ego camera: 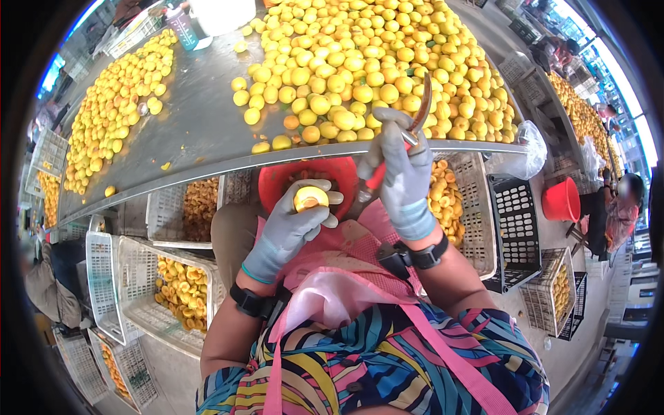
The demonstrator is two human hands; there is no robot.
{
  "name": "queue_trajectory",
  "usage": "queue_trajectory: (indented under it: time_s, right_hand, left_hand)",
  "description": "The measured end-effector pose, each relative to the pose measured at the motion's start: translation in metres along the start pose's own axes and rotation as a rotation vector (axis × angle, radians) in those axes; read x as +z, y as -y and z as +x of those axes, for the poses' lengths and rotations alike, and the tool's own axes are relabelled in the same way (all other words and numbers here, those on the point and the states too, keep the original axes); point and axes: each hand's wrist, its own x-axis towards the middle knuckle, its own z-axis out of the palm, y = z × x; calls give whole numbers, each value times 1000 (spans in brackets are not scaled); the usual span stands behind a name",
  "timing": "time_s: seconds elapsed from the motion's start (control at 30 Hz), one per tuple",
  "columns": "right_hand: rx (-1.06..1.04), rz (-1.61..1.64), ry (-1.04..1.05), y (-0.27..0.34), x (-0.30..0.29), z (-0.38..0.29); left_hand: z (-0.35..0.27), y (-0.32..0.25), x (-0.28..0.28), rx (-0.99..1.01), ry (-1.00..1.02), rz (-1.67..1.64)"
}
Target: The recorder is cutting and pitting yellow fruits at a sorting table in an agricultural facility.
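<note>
My left hand (292,228), in a grey-coated glove, holds a cut yellow fruit (311,197), apparently an apricot, with its orange-brown cut side facing up. In my gloved right hand (407,181) is a red-handled cutting tool (425,101) with a curved metal blade pointing up and away from me. The fingers wrap its handle, so part of it is hidden. Below and beyond my left hand sits a red bucket (270,181) with dark brown pieces inside. A big pile of whole yellow fruit (353,83) covers the metal table (207,114) beyond both hands.
A second fruit pile (111,109) lies at the table's left. White crates of cut fruit stand to my left (135,270) and right (472,207), beside a black crate (519,233). A bottle (181,26) stands at the back. A person (620,218) sits far right.
</note>
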Motion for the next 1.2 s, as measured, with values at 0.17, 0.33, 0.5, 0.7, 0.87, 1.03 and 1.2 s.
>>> queue_trajectory:
  time_s: [0.17,0.33,0.5,0.7,0.87,1.03,1.2]
  right_hand:
    - [-115,103,22,-2,48,-3]
    - [-158,-3,165,-9,52,-16]
    - [-855,-557,108,-19,41,-13]
    - [-411,-113,303,-18,42,-18]
    - [-300,-79,380,-12,47,-11]
    - [-21,-5,572,-8,49,-13]
    - [71,6,744,-5,51,-7]
  left_hand:
    - [-6,-9,6,-27,-15,94]
    - [-8,-8,3,-75,-39,112]
    - [-9,-11,17,-42,-61,128]
    - [-6,-11,17,-23,-78,205]
    - [-4,-21,20,-40,-94,254]
    - [-10,0,8,44,-28,325]
    - [-4,22,0,-17,-5,461]
